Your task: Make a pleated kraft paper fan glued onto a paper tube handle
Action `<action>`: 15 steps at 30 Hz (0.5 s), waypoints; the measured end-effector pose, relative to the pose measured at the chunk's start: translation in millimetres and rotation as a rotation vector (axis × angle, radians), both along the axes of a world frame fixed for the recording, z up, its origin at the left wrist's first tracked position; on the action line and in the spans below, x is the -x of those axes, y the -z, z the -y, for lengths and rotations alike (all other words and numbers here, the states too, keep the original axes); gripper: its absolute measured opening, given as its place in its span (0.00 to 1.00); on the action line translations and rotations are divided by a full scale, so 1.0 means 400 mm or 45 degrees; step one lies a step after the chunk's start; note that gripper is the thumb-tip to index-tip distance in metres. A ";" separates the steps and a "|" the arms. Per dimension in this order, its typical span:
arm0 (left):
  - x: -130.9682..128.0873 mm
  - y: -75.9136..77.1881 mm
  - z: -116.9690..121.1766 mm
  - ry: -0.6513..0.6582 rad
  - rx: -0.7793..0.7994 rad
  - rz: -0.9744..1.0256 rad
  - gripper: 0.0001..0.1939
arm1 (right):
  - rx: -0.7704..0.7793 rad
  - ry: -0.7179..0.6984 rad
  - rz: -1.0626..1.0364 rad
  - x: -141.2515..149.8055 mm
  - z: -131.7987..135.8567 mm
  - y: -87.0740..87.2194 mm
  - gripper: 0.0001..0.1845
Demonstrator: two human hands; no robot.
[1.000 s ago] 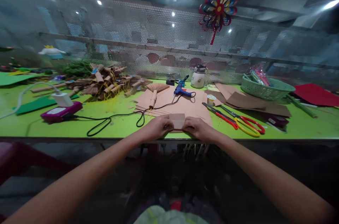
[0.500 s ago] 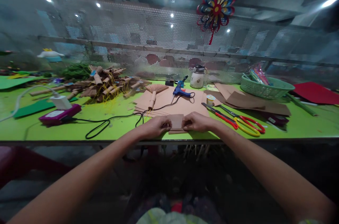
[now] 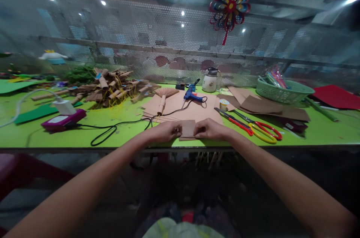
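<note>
A small piece of brown paper is held upright at the table's front edge, folded at its lower side. My left hand pinches its left edge, and my right hand pinches the right edge. Just behind lie large sheets of brown paper. On those sheets rest a pleated paper fan with a rolled handle and a blue glue gun, its black cord trailing left. Right of my right hand are red-handled scissors and a second pair with red and yellow handles.
Rolled paper pieces with yellow string are heaped at the left. A purple power box with a white plug sits nearer. Behind stand a bottle and a green basket. A perforated screen backs the green table.
The paper piece stands a little more upright, and less of its folded lower flap shows. Both hands keep their pinch in nearly the same place.
</note>
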State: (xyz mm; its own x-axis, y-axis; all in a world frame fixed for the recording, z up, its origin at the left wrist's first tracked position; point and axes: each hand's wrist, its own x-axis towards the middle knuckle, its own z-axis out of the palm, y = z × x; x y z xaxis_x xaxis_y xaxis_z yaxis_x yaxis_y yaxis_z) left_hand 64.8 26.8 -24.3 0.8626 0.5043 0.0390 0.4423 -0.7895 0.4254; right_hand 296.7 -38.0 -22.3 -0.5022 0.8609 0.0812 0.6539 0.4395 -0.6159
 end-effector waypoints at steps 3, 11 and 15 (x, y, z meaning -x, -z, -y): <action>-0.007 0.000 -0.013 0.027 0.016 -0.017 0.09 | -0.001 0.017 -0.036 -0.001 0.002 0.007 0.08; -0.021 -0.011 -0.025 0.068 0.055 -0.053 0.06 | 0.031 0.028 -0.101 0.002 -0.009 0.015 0.05; -0.019 -0.010 -0.021 0.088 0.053 -0.030 0.08 | 0.021 0.055 -0.143 -0.003 -0.007 0.026 0.06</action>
State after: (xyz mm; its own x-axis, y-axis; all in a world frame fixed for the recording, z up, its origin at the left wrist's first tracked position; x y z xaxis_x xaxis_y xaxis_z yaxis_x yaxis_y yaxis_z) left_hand 72.2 35.3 -20.2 0.8959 0.4443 -0.0016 0.3977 -0.8004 0.4485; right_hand 298.0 -35.2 -32.7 -0.4532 0.8832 0.1208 0.5986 0.4019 -0.6929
